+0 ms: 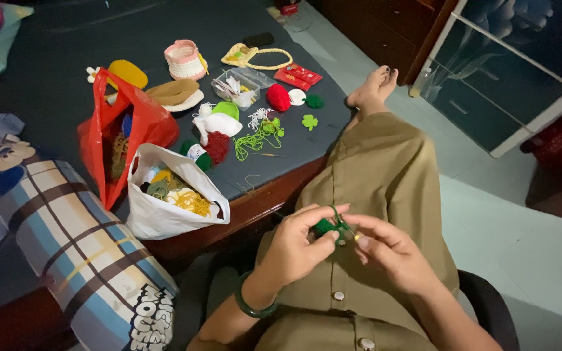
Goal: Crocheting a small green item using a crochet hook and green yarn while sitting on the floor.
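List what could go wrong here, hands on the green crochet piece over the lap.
1. The left hand and right hand pinch the green crochet piece above the lap; a slip could drop it to the floor.
2. The white bag of yarn sits at the table edge and might tip off.
3. Loose green yarn nearby could tangle.

The person wears an olive-khaki garment of plain woven cloth covering torso and legs. 2 round, pale metallic buttons sit in a line down the front, 1 above the other. A dark green bangle, smooth and glossy, circles the left wrist. Forearms are uncovered; no sleeve reaches them. The feet are bare, toenails painted dark. No rings visible on either hand.
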